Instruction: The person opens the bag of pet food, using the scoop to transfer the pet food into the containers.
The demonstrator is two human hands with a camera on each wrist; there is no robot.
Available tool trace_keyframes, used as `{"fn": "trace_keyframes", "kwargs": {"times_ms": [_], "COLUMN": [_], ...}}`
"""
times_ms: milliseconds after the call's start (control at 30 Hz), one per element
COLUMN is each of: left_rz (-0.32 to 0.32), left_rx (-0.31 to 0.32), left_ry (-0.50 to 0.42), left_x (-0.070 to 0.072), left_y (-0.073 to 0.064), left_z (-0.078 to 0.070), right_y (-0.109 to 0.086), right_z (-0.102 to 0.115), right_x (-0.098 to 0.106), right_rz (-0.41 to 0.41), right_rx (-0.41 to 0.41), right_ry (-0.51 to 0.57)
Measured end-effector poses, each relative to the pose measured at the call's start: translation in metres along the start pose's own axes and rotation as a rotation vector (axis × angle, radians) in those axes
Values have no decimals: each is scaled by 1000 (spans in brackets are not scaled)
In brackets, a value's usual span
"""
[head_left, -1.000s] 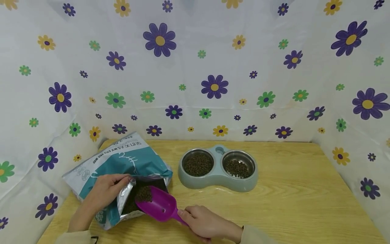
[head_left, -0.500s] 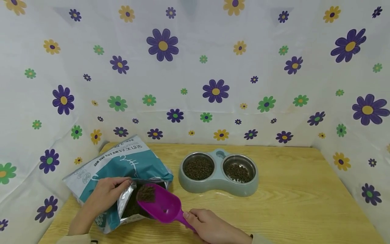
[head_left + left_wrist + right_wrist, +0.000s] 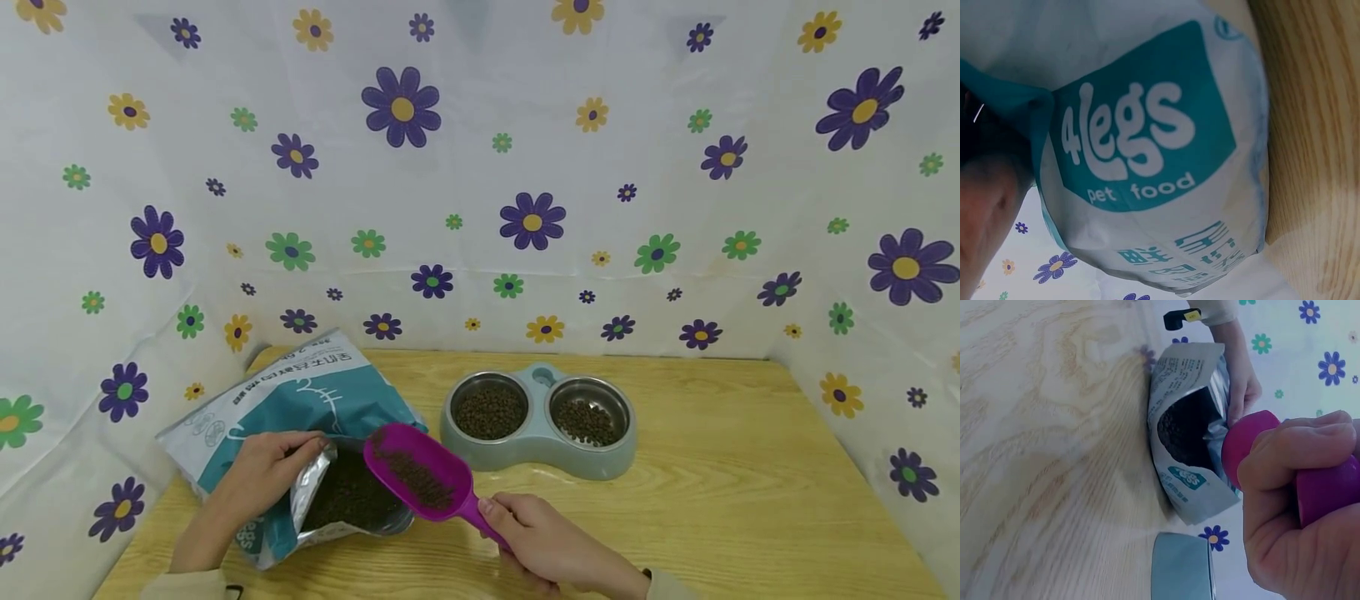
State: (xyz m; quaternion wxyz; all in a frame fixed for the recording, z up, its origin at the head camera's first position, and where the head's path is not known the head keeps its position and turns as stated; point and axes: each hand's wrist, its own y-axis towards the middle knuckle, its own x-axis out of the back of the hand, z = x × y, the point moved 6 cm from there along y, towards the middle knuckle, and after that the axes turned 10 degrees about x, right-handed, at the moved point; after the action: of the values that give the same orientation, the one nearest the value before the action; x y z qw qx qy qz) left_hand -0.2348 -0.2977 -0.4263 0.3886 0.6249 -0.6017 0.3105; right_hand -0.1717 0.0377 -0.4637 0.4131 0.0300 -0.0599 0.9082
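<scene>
A teal and white pet food bag (image 3: 300, 400) lies on its side at the left of the table, its mouth facing the near right. My left hand (image 3: 262, 475) pinches the bag's upper edge at the opening, and brown kibble shows inside. My right hand (image 3: 536, 537) grips the handle of a magenta scoop (image 3: 450, 462), which hangs just right of the bag's mouth with kibble lying along its bowl. In the right wrist view, curled fingers (image 3: 1297, 456) wrap the scoop's handle. The left wrist view shows mainly the bag's printed side (image 3: 1141, 131).
Behind the scoop stands a grey-blue double pet bowl (image 3: 536, 450). Its left steel dish (image 3: 489, 406) holds more kibble than the right one (image 3: 588, 412). All stand on a wooden table (image 3: 735, 467), backed by a flowered white curtain (image 3: 465, 167).
The scoop has come up out of the bag's mouth and moved right, now more level, with its kibble spread back along the bowl. My left hand keeps its hold on the bag.
</scene>
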Motion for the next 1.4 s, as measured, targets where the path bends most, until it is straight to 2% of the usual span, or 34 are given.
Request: {"fn": "trace_keyframes", "kwargs": {"times_ms": [567,867,1000,1233,1400], "left_rz": [-8,-1,0,2,7], "left_rx": [-7,2,-2,-1,6], "left_ry": [-5,0,-5,-12,-7], "left_x": [-2,-3,-2,-2,-2], "left_y": [-1,1,1,0,0], "left_z": [1,1,0,-2,-2], "right_y": [-22,-48,-63,-87,-97], "right_z": [13,4,3,1,1], "right_x": [41,81,108,154,174], "right_rz": [-59,-110,-176,-366,-449], "right_rx": [76,55,38,-79,-152], "right_ry": [-24,-53,-138,-346,-530]}}
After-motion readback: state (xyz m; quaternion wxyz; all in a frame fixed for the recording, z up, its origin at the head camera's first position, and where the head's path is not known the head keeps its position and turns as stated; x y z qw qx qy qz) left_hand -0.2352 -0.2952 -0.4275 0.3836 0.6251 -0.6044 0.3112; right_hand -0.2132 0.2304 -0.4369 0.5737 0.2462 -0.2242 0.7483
